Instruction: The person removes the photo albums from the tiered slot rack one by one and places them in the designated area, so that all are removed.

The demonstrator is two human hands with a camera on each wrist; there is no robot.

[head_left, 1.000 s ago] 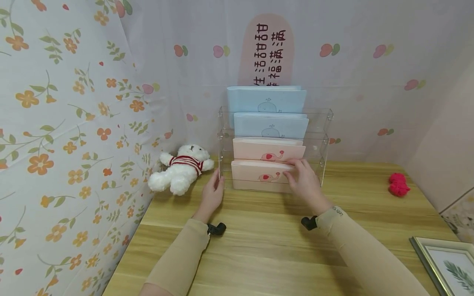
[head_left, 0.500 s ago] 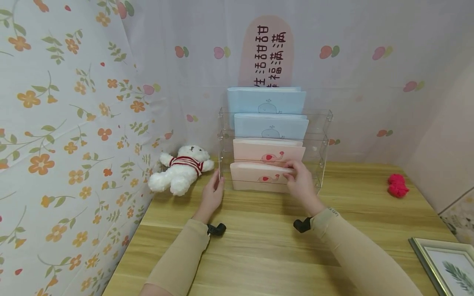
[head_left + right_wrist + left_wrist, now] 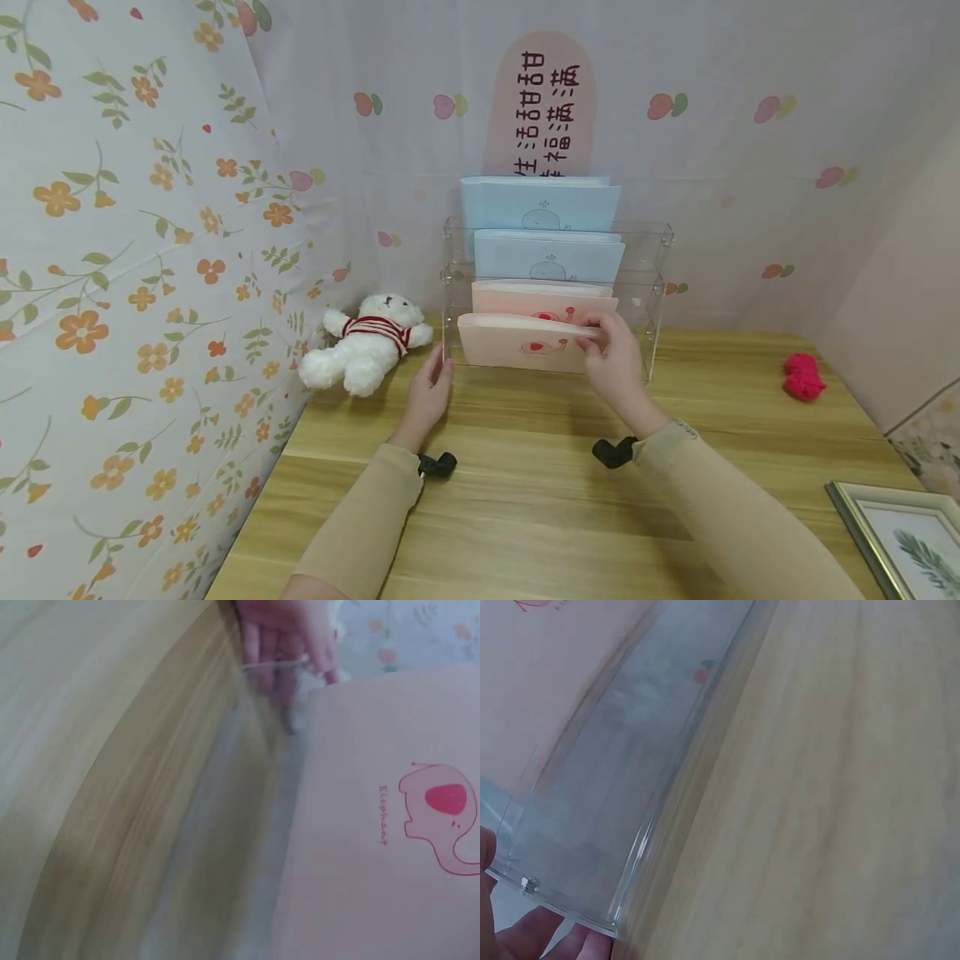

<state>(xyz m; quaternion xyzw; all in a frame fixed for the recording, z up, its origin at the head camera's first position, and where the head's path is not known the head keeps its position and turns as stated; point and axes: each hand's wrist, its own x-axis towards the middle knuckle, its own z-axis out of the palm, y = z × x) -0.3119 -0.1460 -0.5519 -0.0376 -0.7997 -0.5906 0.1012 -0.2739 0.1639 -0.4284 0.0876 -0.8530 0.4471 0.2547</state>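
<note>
Your right hand (image 3: 617, 360) pinches the front pink booklet (image 3: 525, 354) at its top right corner, half out of the clear rack (image 3: 660, 275) at the table's (image 3: 525, 500) back edge. Your left hand (image 3: 429, 390), fingers straight, braces the rack's left side. Next, I'd judge: lift it clear.

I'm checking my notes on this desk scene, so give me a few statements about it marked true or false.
1. The right hand pinches the front pink elephant-print booklet. True.
2. The left hand grips the white plush bear. False: it rests against the left side of the clear acrylic tiered rack; the bear lies apart.
3. Two pale blue whale-print booklets stand in the rear tiers. True.
4. The red yarn ball sits inside the rack. False: it lies on the wooden table, far right.
</note>
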